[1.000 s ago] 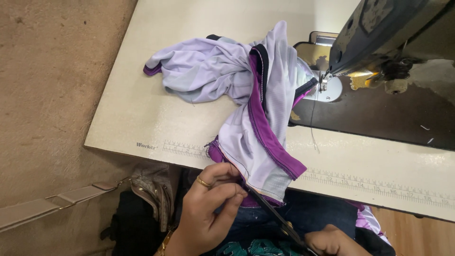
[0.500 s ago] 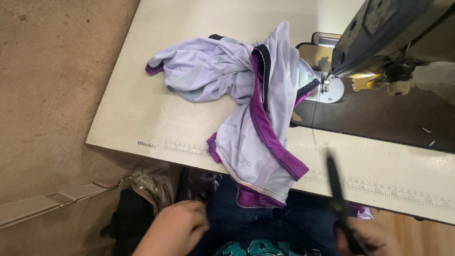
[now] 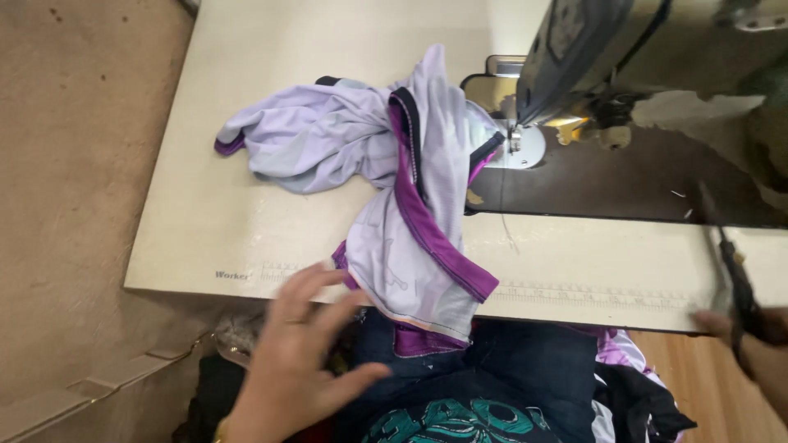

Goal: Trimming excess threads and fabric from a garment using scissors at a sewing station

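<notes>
A cream sewing table [image 3: 246, 246] stands over a tan concrete floor [image 3: 74, 205], wooden boards [image 3: 698, 385] at right.

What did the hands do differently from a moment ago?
The left hand let go of the lilac and purple garment and now reaches toward it, open. The right hand carried the scissors away to the right. The garment and sewing machine stayed put.
</notes>
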